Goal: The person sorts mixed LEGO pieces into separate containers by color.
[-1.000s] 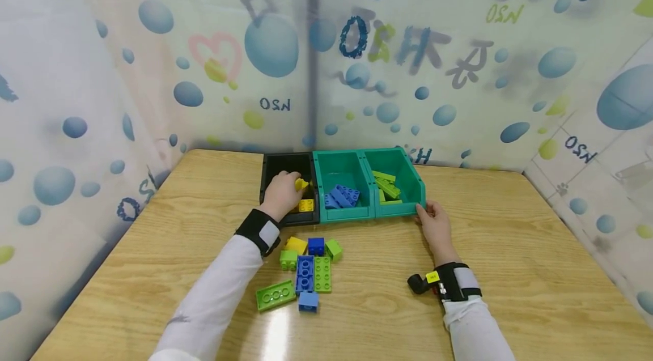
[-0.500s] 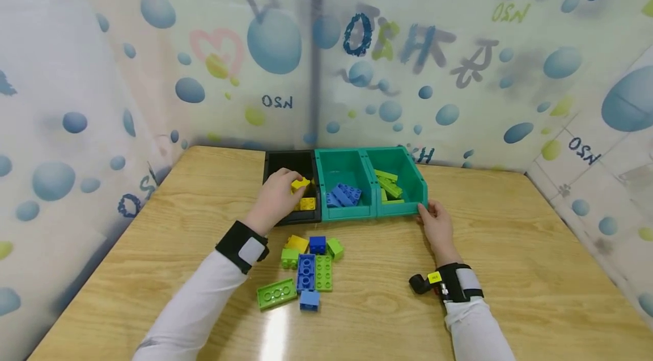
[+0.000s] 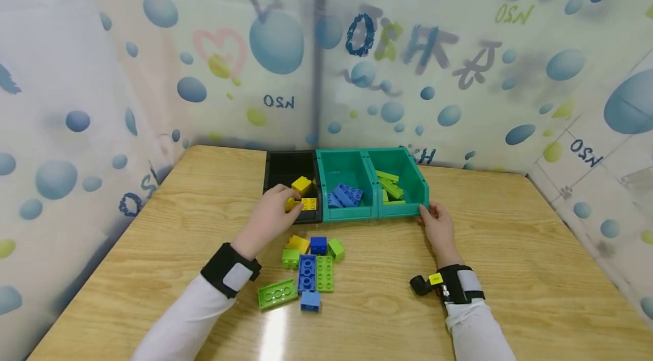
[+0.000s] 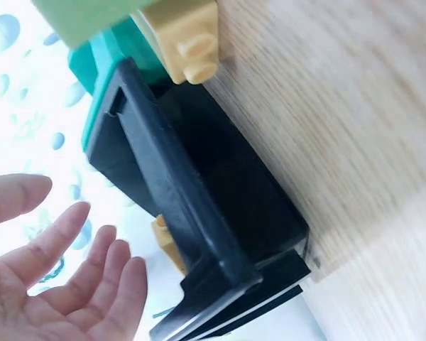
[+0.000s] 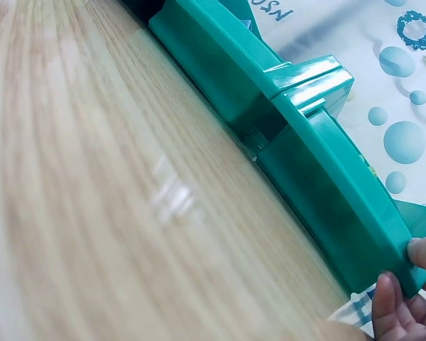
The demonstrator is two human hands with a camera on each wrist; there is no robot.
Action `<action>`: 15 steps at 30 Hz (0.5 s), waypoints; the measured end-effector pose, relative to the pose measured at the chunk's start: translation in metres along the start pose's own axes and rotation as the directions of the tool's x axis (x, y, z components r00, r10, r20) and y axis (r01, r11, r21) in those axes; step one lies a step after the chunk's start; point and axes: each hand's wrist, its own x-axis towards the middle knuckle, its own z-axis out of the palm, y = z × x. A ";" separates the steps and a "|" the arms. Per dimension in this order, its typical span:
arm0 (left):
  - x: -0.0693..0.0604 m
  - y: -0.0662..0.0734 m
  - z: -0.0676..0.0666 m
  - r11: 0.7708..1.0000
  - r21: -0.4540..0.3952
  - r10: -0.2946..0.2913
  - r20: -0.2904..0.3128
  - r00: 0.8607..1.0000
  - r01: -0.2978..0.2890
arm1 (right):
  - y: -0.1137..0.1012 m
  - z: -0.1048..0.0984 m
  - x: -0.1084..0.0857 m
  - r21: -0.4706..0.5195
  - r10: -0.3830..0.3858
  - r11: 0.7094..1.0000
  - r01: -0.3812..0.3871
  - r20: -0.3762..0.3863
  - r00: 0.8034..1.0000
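Observation:
My left hand (image 3: 270, 215) is at the front of the black bin (image 3: 291, 162), its fingers loosely spread and empty in the left wrist view. Just beyond the fingertips, a yellow brick (image 3: 301, 184) leans inside this bin. Another yellow brick (image 3: 309, 203) lies flat near its front, and more yellow shows between thumb and fingers. With thumb and fingers, my right hand (image 3: 439, 229) grips the front right corner of the right-hand teal bin (image 3: 403, 211), which contains lime green bricks (image 3: 389, 184). The middle teal bin (image 3: 349, 213) contains blue bricks (image 3: 346, 195).
In front of the bins, several loose bricks lie on the wooden table (image 3: 377, 293): a yellow brick (image 3: 297, 244), a dark blue brick (image 3: 318, 245), a long blue brick (image 3: 307, 273), a light blue brick (image 3: 310, 301), and green ones, including a long green brick (image 3: 278, 294). A patterned curtain (image 3: 408, 55) stands behind.
My left hand has let go of the yellow brick in the black bin and drawn back toward the front. The right hand keeps its place on the bin corner.

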 end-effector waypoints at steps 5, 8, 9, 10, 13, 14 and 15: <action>-0.011 0.001 -0.003 1.000 0.012 0.025 0.024 0.999 -0.025 | -0.001 0.000 -0.003 0.036 -0.042 0.998 0.042 -0.014 0.999; -0.019 0.003 -0.005 0.999 0.026 0.020 0.073 0.997 -0.021 | -0.001 0.000 -0.003 0.013 -0.012 1.000 0.013 -0.012 1.000; -0.021 0.004 -0.005 0.999 0.033 0.015 0.093 0.996 -0.018 | -0.001 0.001 -0.002 -0.012 0.006 1.000 -0.006 -0.005 1.000; -0.023 0.006 -0.006 0.999 0.044 0.011 0.111 0.994 -0.016 | -0.001 0.001 -0.001 -0.015 0.015 1.000 -0.015 -0.002 1.000; -0.029 0.009 -0.007 0.997 0.075 -0.001 0.159 0.987 -0.011 | -0.001 0.001 0.000 -0.016 0.029 0.999 -0.029 -0.002 1.000; -0.030 0.010 -0.007 0.997 0.082 -0.008 0.172 0.985 -0.007 | -0.001 0.001 0.001 -0.016 0.025 1.000 -0.025 -0.003 1.000; -0.033 0.011 -0.008 0.996 0.089 -0.010 0.182 0.983 -0.007 | -0.001 0.001 0.001 -0.014 0.023 1.000 -0.023 -0.005 1.000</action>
